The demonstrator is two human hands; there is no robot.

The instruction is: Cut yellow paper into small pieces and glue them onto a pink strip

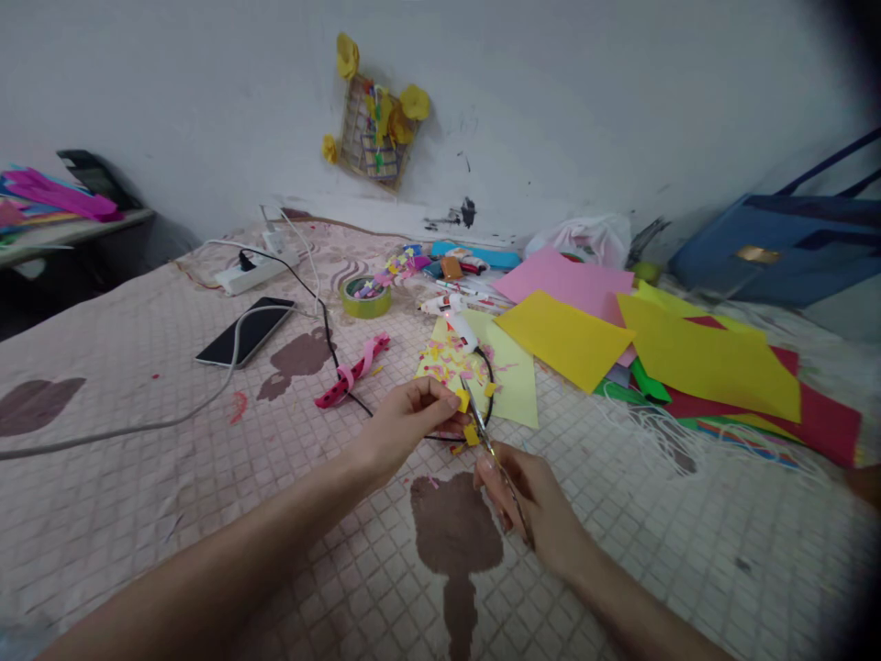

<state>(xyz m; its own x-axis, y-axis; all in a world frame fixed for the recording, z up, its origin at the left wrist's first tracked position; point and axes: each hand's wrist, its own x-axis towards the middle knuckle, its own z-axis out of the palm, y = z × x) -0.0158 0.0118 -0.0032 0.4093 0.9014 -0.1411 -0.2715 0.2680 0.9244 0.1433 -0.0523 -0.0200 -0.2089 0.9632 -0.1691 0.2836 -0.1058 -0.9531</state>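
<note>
Between its fingertips my left hand (413,418) pinches a small piece of yellow paper (463,400). My right hand (523,487) is wrapped round a pair of scissors (507,482), whose blades point up beside the yellow piece. More yellow bits (471,434) show close to the blades; whether they are held or lying loose I cannot tell. Just beyond both hands a white glue gun (462,329) lies on a pale yellow sheet (518,390), among many small pink and yellow paper scraps (440,360).
Left of the hands are a pink dotted strip (351,372), a phone (246,330), a tape roll (365,298) and a power strip (258,271) with trailing cables. Yellow sheets (564,338), a pink sheet (571,280), white string (653,431) and a blue bag (777,248) are at right.
</note>
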